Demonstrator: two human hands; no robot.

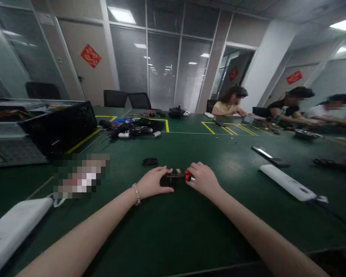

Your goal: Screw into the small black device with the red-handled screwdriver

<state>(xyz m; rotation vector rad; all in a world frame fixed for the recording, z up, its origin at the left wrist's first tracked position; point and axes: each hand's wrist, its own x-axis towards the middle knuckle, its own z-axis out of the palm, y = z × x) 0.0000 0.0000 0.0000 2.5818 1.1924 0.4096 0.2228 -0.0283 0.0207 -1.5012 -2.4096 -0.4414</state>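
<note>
My left hand rests on the green table, its fingers curled over a small black device. My right hand is closed around a screwdriver with a red handle. Its metal shaft lies across the top of the black device. A bead bracelet sits on my left wrist. A second small black part lies on the table just beyond my left hand.
A white power strip and a dark remote-like bar lie to the right. A black crate stands at the left, a heap of tools behind it. A white object lies near left. Three people work at the far right.
</note>
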